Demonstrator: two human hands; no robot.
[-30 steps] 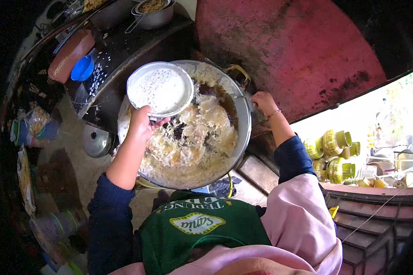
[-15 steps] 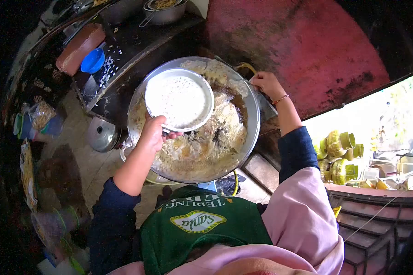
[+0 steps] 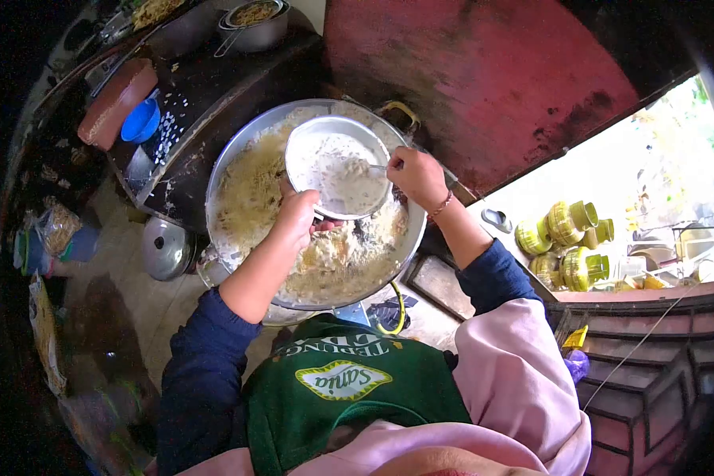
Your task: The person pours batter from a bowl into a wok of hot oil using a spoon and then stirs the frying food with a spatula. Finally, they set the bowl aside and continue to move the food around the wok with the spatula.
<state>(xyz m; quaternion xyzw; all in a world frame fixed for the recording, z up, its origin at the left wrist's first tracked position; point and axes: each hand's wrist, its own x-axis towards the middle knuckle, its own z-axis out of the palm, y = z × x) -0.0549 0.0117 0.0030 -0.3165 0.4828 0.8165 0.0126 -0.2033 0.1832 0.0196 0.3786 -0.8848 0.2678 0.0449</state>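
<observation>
My left hand (image 3: 300, 218) grips the near rim of a round metal bowl (image 3: 292, 163) holding a white, lumpy batter (image 3: 325, 163). The bowl is held above a large wok (image 3: 214, 198) full of frothing oil and pale frying pieces (image 3: 325, 254). Closed around the handle of a spoon (image 3: 379, 168), my right hand (image 3: 417, 178) is at the bowl's right side. The spoon's head is in the batter with a lump on it.
At the left is a dark counter (image 3: 206, 87) with a blue bowl (image 3: 140, 120) and scattered white bits. A lidded metal pot (image 3: 166, 247) stands below it. Green gas cylinders (image 3: 567, 226) are at the right, beyond a red panel (image 3: 468, 71).
My right hand has moved left from the wok's right edge to the bowl, bringing the spoon into the batter. The bowl has shifted right over the wok.
</observation>
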